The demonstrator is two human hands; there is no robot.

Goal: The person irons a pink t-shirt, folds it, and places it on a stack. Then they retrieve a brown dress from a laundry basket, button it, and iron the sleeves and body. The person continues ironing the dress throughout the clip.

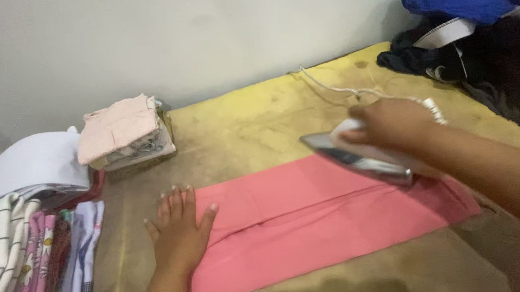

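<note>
Right hand [391, 124]: fingers closed round iron [363, 158], over pink cloth [318, 223]. Left hand [179, 227]: fingers spread flat, pressed on cloth's end; folded stacks [122, 137] beyond fingertips.

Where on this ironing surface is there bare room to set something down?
Bare yellow padding lies between the folded stack by the wall, the iron's cord and the pink cloth. A second strip runs along the near edge below the cloth. The left side is crowded with folded laundry, the far right with dark clothes.
</note>
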